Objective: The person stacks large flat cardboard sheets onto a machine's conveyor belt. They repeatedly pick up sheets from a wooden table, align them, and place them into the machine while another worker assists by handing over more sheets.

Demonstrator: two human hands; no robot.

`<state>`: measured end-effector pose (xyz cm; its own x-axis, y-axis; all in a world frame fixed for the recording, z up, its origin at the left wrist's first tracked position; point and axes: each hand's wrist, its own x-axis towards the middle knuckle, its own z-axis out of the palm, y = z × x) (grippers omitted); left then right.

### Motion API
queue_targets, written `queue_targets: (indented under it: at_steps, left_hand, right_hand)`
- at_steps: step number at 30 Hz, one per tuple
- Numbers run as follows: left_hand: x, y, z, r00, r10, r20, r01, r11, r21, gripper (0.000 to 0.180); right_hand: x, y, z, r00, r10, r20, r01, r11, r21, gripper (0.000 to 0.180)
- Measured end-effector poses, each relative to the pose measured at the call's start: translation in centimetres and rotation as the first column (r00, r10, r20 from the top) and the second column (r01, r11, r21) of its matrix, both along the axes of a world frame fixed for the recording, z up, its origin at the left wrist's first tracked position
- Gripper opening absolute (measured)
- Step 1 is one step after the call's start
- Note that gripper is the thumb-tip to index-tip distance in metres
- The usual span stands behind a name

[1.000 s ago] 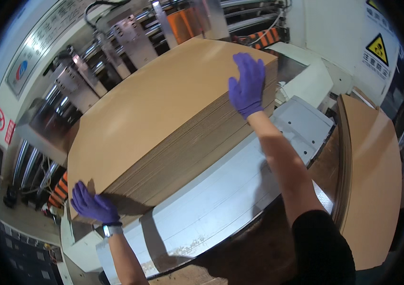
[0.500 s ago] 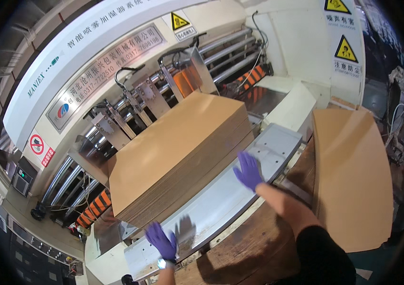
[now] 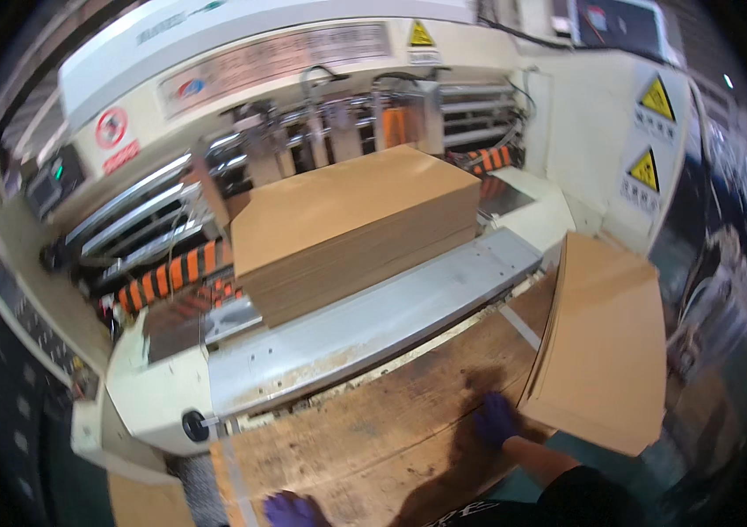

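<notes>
The right hand (image 3: 496, 419), in a purple glove, rested on the worn brown wooden platform (image 3: 391, 422), just beside the near corner of a second stack of flat tan cardboard sheets (image 3: 606, 342) that stood to the right. Its fingers looked loosely spread against the wood, touching or almost touching that corner; the blur left it unclear whether they gripped anything. The left hand (image 3: 290, 509), also in a purple glove, lay low at the picture's lower edge on the same platform, half cut off, so I cannot tell if it was open or clenched. Neither hand held a sheet.

The tall stack of tan corrugated cardboard sheets (image 3: 351, 228) sat squared on the machine's feed bed, its long side flush against the grey metal rail (image 3: 373, 321), probably so the sheets would line up with the rollers behind. Orange-and-black striped guards (image 3: 167, 277) flanked it on the left. Yellow triangular warning signs (image 3: 646, 171) hung on the cream machine housing (image 3: 567, 114) to the right. The rail stood between the hands and the stack on the bed.
</notes>
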<state>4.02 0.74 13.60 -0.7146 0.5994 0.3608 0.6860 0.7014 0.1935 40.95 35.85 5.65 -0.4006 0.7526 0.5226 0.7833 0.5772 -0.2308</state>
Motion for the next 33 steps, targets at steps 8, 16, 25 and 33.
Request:
queue_targets:
  at_steps: [8,16,25,33]
  left_hand:
    - [-10.7,-10.0,-8.3,0.902,0.428,0.052,-0.431,0.894,0.12,0.055]
    - [-10.7,-8.9,-4.9,0.751,0.622,0.222,-0.601,0.783,-0.16,0.088]
    - [-10.2,-7.9,-3.4,0.727,0.627,0.28,-0.583,0.779,-0.231,0.088]
    - [-10.5,-7.6,-3.6,0.731,0.633,0.256,-0.603,0.774,-0.192,0.086]
  right_hand:
    - [-0.2,-0.1,-2.1,0.957,-0.212,0.197,0.252,0.945,-0.208,0.065]
    - [-2.0,-2.5,2.0,0.856,-0.383,0.347,0.482,0.833,-0.272,0.066]
    - [0.2,-0.7,-1.2,0.81,-0.411,0.419,0.509,0.847,-0.153,0.064]
    - [-0.2,-0.8,-1.2,0.838,-0.418,0.352,0.48,0.87,-0.111,0.062]
